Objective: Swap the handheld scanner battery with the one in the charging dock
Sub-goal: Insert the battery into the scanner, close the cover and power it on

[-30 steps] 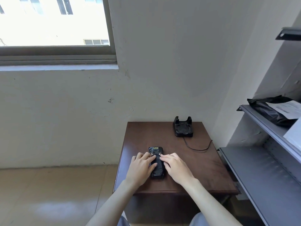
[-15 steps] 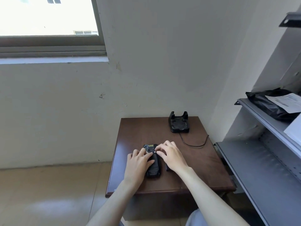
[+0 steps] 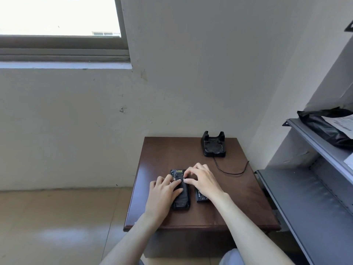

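Observation:
A black handheld scanner [image 3: 181, 196] lies face down on the small dark-brown table [image 3: 158, 155]. My left hand [image 3: 162, 194] rests flat on the scanner's left side with its fingertips at the latch near the top. My right hand [image 3: 202, 180] pinches at the same upper part from the right. A flat black battery [image 3: 200, 197] lies on the table just right of the scanner, partly under my right wrist. The black charging dock [image 3: 213, 145] stands at the table's far right corner, and whether it holds a battery I cannot tell.
The dock's black cable [image 3: 232, 170] loops across the table toward a grey metal shelf unit [image 3: 305, 197] on the right. A black bag with a paper label [image 3: 328, 127] lies on the upper shelf. A wall and window stand behind; tiled floor lies to the left.
My right hand has slid from the scanner's middle up to its top end, uncovering the loose battery beside it. My left hand's fingertips moved up too. The view tilted slightly.

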Demonstrator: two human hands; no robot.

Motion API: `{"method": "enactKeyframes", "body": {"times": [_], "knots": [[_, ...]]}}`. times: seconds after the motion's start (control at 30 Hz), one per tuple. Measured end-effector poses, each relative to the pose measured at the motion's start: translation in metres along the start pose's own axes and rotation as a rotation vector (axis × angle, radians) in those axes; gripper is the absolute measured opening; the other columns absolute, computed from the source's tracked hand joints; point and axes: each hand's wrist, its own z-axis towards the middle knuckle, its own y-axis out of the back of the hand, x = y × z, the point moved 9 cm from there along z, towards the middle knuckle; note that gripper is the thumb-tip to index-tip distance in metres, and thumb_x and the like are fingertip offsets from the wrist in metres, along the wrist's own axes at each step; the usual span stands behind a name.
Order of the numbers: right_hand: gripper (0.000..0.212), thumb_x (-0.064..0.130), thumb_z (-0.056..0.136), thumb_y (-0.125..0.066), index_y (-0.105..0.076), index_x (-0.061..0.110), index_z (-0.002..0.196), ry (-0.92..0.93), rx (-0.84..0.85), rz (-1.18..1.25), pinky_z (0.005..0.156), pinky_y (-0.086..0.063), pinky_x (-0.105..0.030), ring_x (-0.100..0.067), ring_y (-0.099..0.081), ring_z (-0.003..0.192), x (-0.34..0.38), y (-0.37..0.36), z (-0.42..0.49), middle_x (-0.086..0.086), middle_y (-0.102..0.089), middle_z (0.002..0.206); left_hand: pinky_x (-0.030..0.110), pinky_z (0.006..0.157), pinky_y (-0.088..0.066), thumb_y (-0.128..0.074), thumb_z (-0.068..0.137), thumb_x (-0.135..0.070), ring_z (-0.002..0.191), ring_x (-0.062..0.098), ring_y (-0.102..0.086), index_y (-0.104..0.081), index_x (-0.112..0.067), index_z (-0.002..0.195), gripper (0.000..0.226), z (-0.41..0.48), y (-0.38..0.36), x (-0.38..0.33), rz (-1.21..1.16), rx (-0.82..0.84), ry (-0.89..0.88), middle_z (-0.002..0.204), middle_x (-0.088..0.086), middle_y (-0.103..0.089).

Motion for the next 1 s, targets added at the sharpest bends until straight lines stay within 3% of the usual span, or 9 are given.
{"method": "enactKeyframes", "body": {"times": [0.37,0.47,0.53,0.67,0.9,1.0], "knots": [[0.008,0.034,0.084,-0.077,-0.074,0.027,0.086,-0.145,-0.28,0.06,0.087,-0.045,-0.035,-0.014,-0.047,0.097,0.0,-0.003,-0.019,0.012,-0.058,0.094,0.038,0.065,-0.047,-0.046,0.093,-0.054,0.08,0.022,-0.056,-0.067,-0.037,0.112,0.033,-0.003,0.004,-0.003,-0.021,0.015,0.009,0.094,-0.01,-0.06],[0.006,0.031,0.086,-0.075,-0.073,0.026,0.085,-0.175,-0.318,0.05,0.085,-0.048,-0.036,-0.015,-0.049,0.096,0.004,-0.003,-0.023,0.012,-0.059,0.091,0.038,0.067,-0.046,-0.061,0.092,-0.051,0.082,0.022,-0.056,-0.068,-0.037,0.111,0.025,-0.002,0.004,-0.003,-0.02,0.064,0.018,0.096,-0.01,-0.06],[0.007,0.033,0.089,-0.072,-0.072,0.027,0.086,-0.18,-0.308,0.047,0.083,-0.048,-0.035,-0.015,-0.05,0.097,0.005,-0.004,-0.025,0.012,-0.06,0.09,0.038,0.072,-0.046,-0.065,0.09,-0.051,0.089,0.023,-0.057,-0.069,-0.038,0.113,0.027,0.001,0.002,-0.002,-0.031,0.121,0.027,0.101,-0.01,-0.061],[0.01,0.035,0.09,-0.069,-0.071,0.026,0.096,-0.116,-0.266,0.029,0.085,-0.045,-0.029,-0.012,-0.047,0.103,0.007,-0.005,-0.022,0.014,-0.06,0.099,0.035,0.084,-0.037,-0.056,0.096,-0.055,0.109,0.021,-0.046,-0.067,-0.041,0.123,0.033,0.013,-0.001,0.011,-0.175,0.235,0.116,0.116,-0.013,-0.056],[0.028,0.028,0.086,-0.076,-0.066,0.02,0.111,-0.022,-0.121,0.105,0.112,-0.03,-0.022,-0.008,-0.037,0.137,0.005,-0.007,-0.008,0.009,-0.057,0.139,0.036,0.079,-0.04,-0.065,0.093,-0.048,0.105,0.019,-0.049,-0.071,-0.036,0.103,0.017,0.033,0.003,0.034,-0.283,0.153,0.151,0.108,-0.017,-0.062],[0.029,0.029,0.087,-0.075,-0.064,0.021,0.113,-0.001,-0.069,0.072,0.109,-0.023,-0.017,-0.007,-0.03,0.146,0.004,-0.009,-0.005,0.011,-0.054,0.146,0.035,0.077,-0.039,-0.071,0.088,-0.048,0.102,0.019,-0.05,-0.068,-0.035,0.096,0.016,0.035,-0.004,0.041,-0.341,0.156,0.151,0.103,-0.02,-0.063]]}}
